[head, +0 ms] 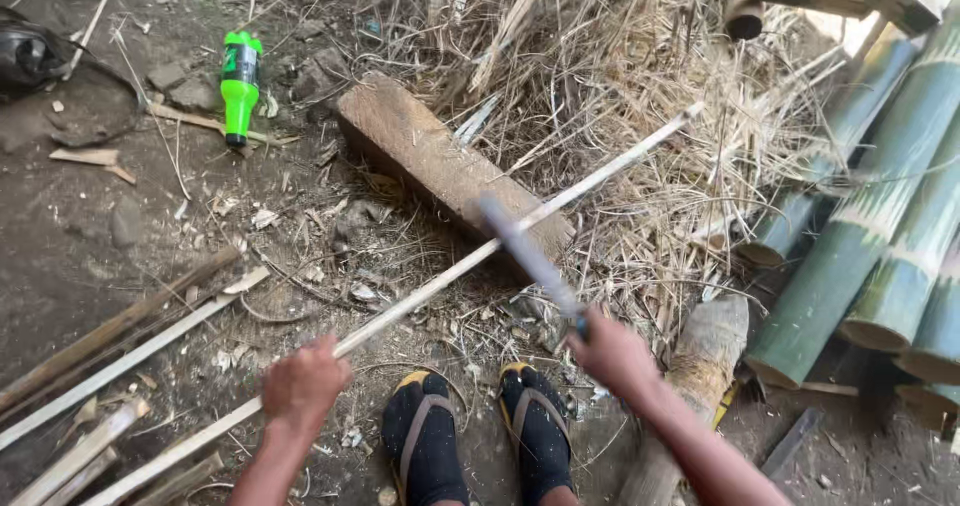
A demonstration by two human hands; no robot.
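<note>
Outdoors, on bare dirt strewn with chips and dry straw, I am watching a person working a long pale split bamboo strip point(440, 281) over a weathered rectangular wooden block point(440, 166). One container is lying in view: a bright green plastic bottle point(240, 81) with a dark label, resting on its side at upper left; I cannot tell what is in it. A hollow cut tube end point(743, 21) is showing a dark mouth at the top right.

Counting up: one strip in hand, one block, one bottle, and roughly five thick green bamboo poles point(860, 236) stacked at the right, their cut ends facing down-left. Several flat pale slats point(120, 366) are lying in a loose bundle at lower left. Two feet in black sandals with tan straps point(480, 436) are standing between the arms.

The left hand point(303, 384) is closing its fingers round the near stretch of the strip, knuckles up, forearm rising from the bottom edge. The strip is running diagonally from the lower left, crossing the block's near corner, its far tip lying in the straw heap point(620, 76). The right hand point(612, 354) is clenched on the handle of a long blurred grey blade point(525, 251), which is angling up-left, crossing the strip just above the block. A rough brown stump point(700, 366) is lying just beside the right wrist.
</note>
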